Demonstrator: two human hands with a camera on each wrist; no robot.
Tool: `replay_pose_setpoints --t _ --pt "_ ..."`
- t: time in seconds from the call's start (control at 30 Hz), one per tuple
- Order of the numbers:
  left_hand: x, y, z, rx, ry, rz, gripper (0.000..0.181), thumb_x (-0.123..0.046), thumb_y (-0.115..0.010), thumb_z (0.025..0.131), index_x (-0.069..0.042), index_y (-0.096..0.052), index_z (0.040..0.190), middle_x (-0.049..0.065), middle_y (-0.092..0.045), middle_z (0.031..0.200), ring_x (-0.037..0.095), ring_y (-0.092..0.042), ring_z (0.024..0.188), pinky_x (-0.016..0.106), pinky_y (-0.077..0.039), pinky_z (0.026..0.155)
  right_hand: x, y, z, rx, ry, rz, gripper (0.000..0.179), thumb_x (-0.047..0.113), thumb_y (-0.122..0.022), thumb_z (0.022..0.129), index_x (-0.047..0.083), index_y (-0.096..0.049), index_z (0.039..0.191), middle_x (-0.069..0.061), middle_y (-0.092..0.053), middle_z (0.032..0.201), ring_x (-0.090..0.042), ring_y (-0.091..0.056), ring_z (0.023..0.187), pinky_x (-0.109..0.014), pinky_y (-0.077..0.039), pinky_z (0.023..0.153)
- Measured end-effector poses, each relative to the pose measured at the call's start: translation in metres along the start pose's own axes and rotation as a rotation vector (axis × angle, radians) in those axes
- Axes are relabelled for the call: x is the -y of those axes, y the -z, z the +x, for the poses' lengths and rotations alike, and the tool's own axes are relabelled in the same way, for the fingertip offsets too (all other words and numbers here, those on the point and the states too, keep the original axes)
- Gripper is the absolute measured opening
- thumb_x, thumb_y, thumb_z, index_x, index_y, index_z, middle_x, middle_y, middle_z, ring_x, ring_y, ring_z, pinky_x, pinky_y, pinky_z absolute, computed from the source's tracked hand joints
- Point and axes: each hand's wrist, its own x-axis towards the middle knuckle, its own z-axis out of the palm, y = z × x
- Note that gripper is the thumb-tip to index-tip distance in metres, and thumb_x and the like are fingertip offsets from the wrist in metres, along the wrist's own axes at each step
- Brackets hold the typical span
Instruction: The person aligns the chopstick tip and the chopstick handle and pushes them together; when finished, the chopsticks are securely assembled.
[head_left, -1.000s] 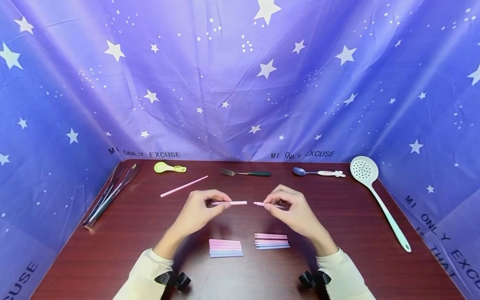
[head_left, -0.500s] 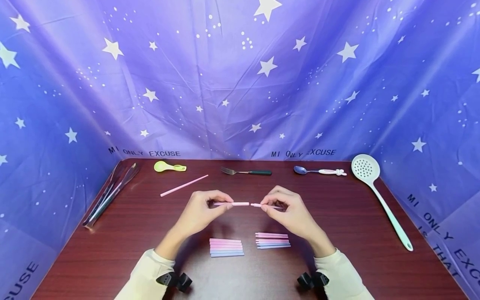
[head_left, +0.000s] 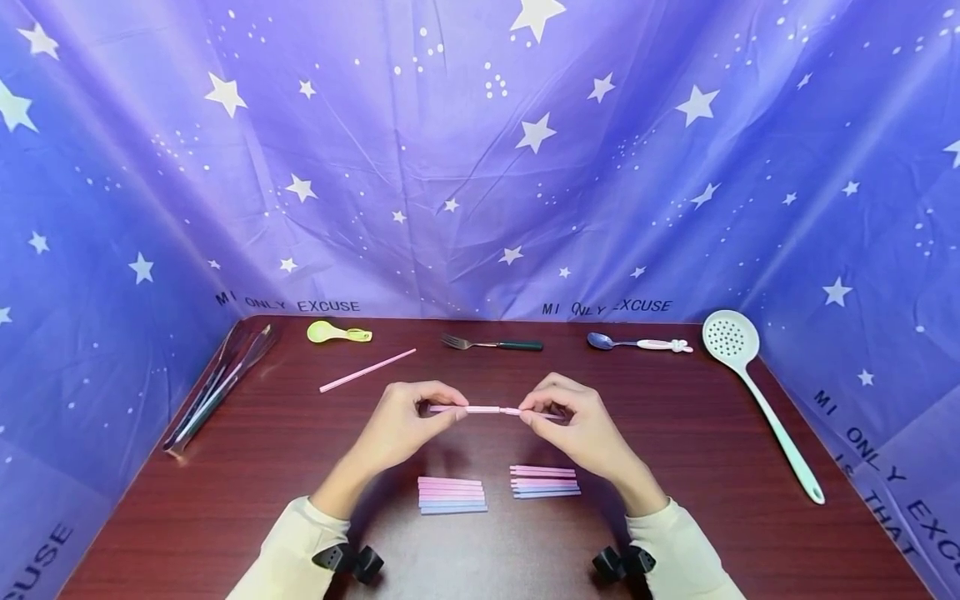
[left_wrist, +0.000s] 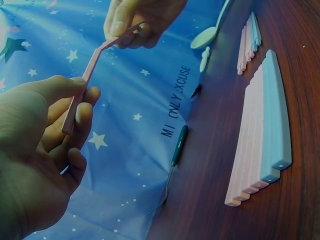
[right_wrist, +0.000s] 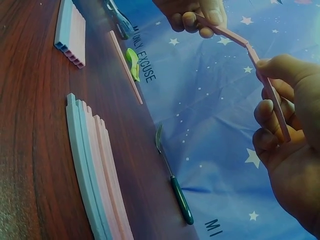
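My left hand [head_left: 408, 421] pinches a slim pink stick [head_left: 482, 409] between thumb and fingers. Facing it, my right hand [head_left: 576, 415] pinches a second pink stick [right_wrist: 274, 102] with a narrower tip. The two sticks meet end to end between the hands, above the table. In both wrist views they form a slight bend at the joint. Below the left hand lies a row of pink and blue sticks [head_left: 452, 495], with hollow ends showing in the right wrist view. A similar row with narrow tips [head_left: 545, 482] lies below the right hand.
On the dark wooden table [head_left: 225, 533] a longer pink stick [head_left: 367, 370] lies at back left. Behind are a yellow measuring spoon [head_left: 337, 333], a fork [head_left: 491, 344] and a spoon [head_left: 637, 343]. A skimmer [head_left: 757, 392] lies right, bagged utensils [head_left: 217, 392] left. Starry cloth [head_left: 450, 125] encloses the table.
The right hand has come leftward and the left hand slightly right, closing the gap between the two pink sticks until their ends meet. The rows on the table stay put.
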Motion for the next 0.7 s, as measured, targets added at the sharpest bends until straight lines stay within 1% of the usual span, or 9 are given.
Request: replay_pose_setpoints --t 0.23,0.43,0.57,0.7 --pt "-0.0045 -0.0007 -0.0010 0.001 -0.005 0.035 0.010 -0.016 -0.082 0.088 -0.022 -0.079 0.095 -0.009 -0.078 0.087 0.003 -0.063 0.073 0.022 -0.051 0.063 0.0004 -0.0008 -0.0009 -0.003 -0.015 -0.004 0.017 0.003 -0.081 0.087 0.018 -0.077 0.095 0.005 -0.062 0.082 -0.006 -0.051 0.070 -0.021 -0.041 0.058" --pt "-0.0045 -0.0022 -0.0014 -0.016 -0.015 0.068 0.011 -0.017 -0.083 0.087 -0.023 -0.079 0.095 -0.012 -0.078 0.087 0.002 -0.062 0.073 0.021 -0.049 0.064 0.0019 -0.0031 -0.0006 -0.002 -0.011 -0.049 0.015 0.006 -0.081 0.088 0.019 -0.078 0.095 0.005 -0.063 0.083 -0.004 -0.053 0.072 -0.019 -0.042 0.059" --pt "-0.0033 -0.0039 -0.0017 -0.022 -0.013 0.068 0.011 -0.017 -0.084 0.087 -0.024 -0.079 0.094 -0.012 -0.078 0.086 0.002 -0.063 0.073 0.021 -0.049 0.065 0.0004 -0.0051 -0.0008 -0.003 -0.019 -0.071 0.014 0.007 -0.080 0.089 0.020 -0.078 0.095 0.004 -0.063 0.084 -0.004 -0.054 0.073 -0.019 -0.043 0.060" --pt "-0.0025 -0.0052 -0.0024 -0.021 0.010 0.043 0.011 -0.017 -0.085 0.085 -0.022 -0.079 0.094 -0.010 -0.078 0.085 0.002 -0.065 0.073 0.020 -0.050 0.064 -0.0014 -0.0074 -0.0010 -0.006 -0.032 -0.070 0.012 0.008 -0.079 0.090 0.019 -0.078 0.095 0.005 -0.064 0.086 -0.005 -0.055 0.073 -0.020 -0.045 0.060"
